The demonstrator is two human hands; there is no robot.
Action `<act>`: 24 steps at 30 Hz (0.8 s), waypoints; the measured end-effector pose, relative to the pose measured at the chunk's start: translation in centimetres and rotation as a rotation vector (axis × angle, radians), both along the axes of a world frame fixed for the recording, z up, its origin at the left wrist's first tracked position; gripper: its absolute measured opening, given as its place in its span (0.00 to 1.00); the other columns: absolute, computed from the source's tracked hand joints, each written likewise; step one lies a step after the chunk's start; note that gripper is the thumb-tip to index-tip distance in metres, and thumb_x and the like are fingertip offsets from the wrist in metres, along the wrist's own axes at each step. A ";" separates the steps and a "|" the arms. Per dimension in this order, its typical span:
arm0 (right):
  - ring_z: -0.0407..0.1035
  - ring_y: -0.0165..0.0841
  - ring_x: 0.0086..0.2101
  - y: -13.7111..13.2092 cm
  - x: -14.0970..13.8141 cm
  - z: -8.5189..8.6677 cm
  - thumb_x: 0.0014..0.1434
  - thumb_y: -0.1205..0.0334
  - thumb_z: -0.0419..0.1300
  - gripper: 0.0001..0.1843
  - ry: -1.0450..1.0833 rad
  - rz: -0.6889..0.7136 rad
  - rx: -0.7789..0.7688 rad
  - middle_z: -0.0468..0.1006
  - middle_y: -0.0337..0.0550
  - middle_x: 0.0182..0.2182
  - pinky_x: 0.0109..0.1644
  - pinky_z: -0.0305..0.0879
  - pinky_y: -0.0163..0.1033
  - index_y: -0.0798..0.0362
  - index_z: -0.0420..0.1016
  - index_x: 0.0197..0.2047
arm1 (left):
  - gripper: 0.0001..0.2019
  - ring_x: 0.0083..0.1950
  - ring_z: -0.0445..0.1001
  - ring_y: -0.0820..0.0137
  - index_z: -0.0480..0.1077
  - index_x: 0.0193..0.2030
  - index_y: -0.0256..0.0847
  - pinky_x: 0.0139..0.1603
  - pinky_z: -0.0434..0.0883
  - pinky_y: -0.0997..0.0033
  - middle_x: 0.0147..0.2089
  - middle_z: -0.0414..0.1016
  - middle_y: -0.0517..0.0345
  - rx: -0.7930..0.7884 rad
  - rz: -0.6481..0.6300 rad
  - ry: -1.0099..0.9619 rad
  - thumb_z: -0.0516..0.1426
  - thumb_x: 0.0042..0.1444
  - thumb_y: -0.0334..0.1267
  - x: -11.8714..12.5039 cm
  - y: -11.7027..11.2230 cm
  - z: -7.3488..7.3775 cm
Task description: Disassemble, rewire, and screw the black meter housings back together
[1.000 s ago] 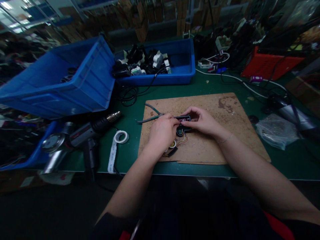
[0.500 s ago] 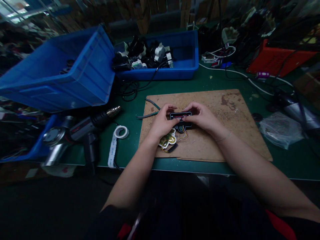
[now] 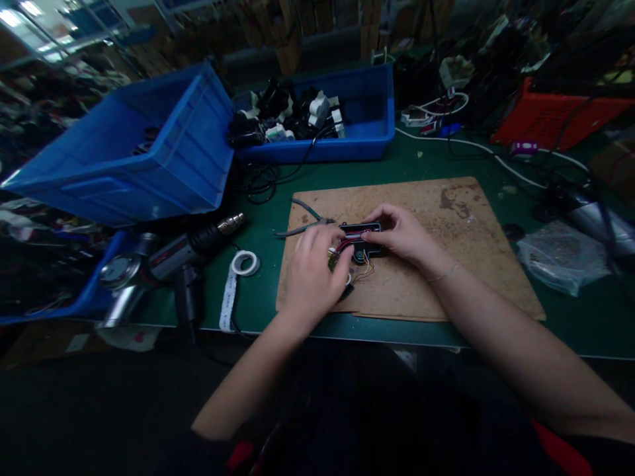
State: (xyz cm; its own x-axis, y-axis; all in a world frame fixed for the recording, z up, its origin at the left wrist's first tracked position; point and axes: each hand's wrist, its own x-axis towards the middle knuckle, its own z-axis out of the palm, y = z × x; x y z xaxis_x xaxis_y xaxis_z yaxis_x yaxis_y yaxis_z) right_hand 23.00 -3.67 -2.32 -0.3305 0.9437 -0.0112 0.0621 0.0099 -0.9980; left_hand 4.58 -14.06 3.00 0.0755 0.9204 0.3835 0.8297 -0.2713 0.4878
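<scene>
A small black device [image 3: 361, 233] with red markings and thin coloured wires lies on a brown board [image 3: 446, 264]. My right hand [image 3: 404, 235] is closed on its right end, fingers pinching it. My left hand [image 3: 315, 274] sits just below and left of it, fingers curled over a small circuit board [image 3: 333, 258] wired to the device; most of that board is hidden under the hand. Grey-handled pliers [image 3: 300, 221] lie at the board's upper left, just beyond my left hand.
A heat gun [image 3: 183, 254] and a roll of white tape [image 3: 243, 263] lie left on the green table [image 3: 421, 165]. Two blue bins [image 3: 149, 152] [image 3: 362, 112] stand behind, the right one holding plugs. A plastic bag [image 3: 563, 254], cables and an orange crate [image 3: 546, 119] are right.
My left hand let go of the black device's left end and moved down over the small circuit board. My right hand stayed on the device.
</scene>
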 end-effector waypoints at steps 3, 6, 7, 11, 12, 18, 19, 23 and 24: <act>0.69 0.33 0.28 0.0 0.0 0.0 0.43 0.62 0.73 0.16 -0.012 -0.004 0.003 0.77 0.37 0.28 0.30 0.64 0.37 0.51 0.74 0.35 | 0.09 0.49 0.73 0.61 0.71 0.46 0.43 0.49 0.71 0.62 0.50 0.74 0.49 -0.076 -0.075 0.284 0.56 0.66 0.43 0.2 -4.5 0.3; 0.70 0.33 0.28 0.1 0.1 -0.1 0.44 0.63 0.72 0.15 -0.024 0.006 0.013 0.77 0.38 0.28 0.30 0.65 0.38 0.50 0.75 0.36 | 0.12 0.47 0.73 0.57 0.72 0.49 0.41 0.44 0.73 0.60 0.53 0.73 0.45 -0.166 -0.078 0.537 0.53 0.67 0.45 0.2 -6.8 -0.9; 0.70 0.33 0.28 0.1 0.1 -0.2 0.44 0.63 0.72 0.15 -0.031 0.009 0.018 0.77 0.38 0.28 0.30 0.65 0.38 0.50 0.75 0.36 | 0.13 0.47 0.73 0.57 0.72 0.50 0.40 0.43 0.73 0.59 0.53 0.73 0.44 -0.184 -0.070 0.572 0.53 0.67 0.44 0.2 -7.0 -1.3; 0.70 0.34 0.29 0.0 0.2 -0.2 0.45 0.63 0.72 0.14 -0.049 0.002 0.038 0.78 0.39 0.28 0.30 0.65 0.38 0.51 0.75 0.36 | 0.09 0.48 0.73 0.58 0.73 0.48 0.40 0.47 0.74 0.58 0.50 0.73 0.45 -0.266 -0.127 0.500 0.52 0.67 0.35 0.0 -6.2 -1.2; 0.71 0.34 0.29 0.0 0.2 -0.2 0.45 0.63 0.71 0.15 -0.048 0.000 0.040 0.78 0.39 0.28 0.31 0.66 0.38 0.51 0.75 0.36 | 0.09 0.49 0.73 0.58 0.73 0.46 0.40 0.49 0.74 0.58 0.50 0.73 0.46 -0.290 -0.174 0.435 0.52 0.66 0.34 -0.1 -5.7 -0.7; 0.71 0.33 0.28 0.0 0.1 -0.3 0.44 0.62 0.71 0.15 -0.015 0.005 0.032 0.77 0.37 0.27 0.30 0.65 0.36 0.51 0.74 0.37 | 0.07 0.47 0.77 0.65 0.67 0.49 0.43 0.50 0.74 0.61 0.47 0.78 0.52 -0.425 -0.381 -0.223 0.51 0.69 0.39 -1.6 -2.1 1.2; 0.71 0.33 0.29 0.0 0.1 -0.4 0.44 0.62 0.71 0.15 -0.013 0.007 0.042 0.77 0.37 0.28 0.31 0.65 0.36 0.52 0.75 0.37 | 0.08 0.44 0.78 0.67 0.66 0.50 0.43 0.47 0.75 0.63 0.45 0.79 0.54 -0.451 -0.378 -0.342 0.50 0.70 0.41 -1.7 -1.2 0.9; 0.71 0.32 0.30 0.2 0.2 -0.7 0.44 0.61 0.72 0.15 0.004 0.016 0.070 0.78 0.38 0.30 0.32 0.66 0.36 0.52 0.74 0.36 | 0.09 0.38 0.78 0.69 0.67 0.48 0.42 0.41 0.76 0.67 0.42 0.79 0.54 -0.401 -0.380 -0.514 0.54 0.68 0.43 -1.8 2.3 -0.9; 0.71 0.32 0.30 0.3 0.2 -0.8 0.44 0.61 0.72 0.15 0.011 0.017 0.073 0.78 0.38 0.30 0.33 0.66 0.36 0.52 0.74 0.36 | 0.08 0.40 0.78 0.69 0.69 0.47 0.41 0.41 0.76 0.67 0.44 0.78 0.53 -0.360 -0.398 -0.469 0.56 0.67 0.42 -1.8 3.0 -1.3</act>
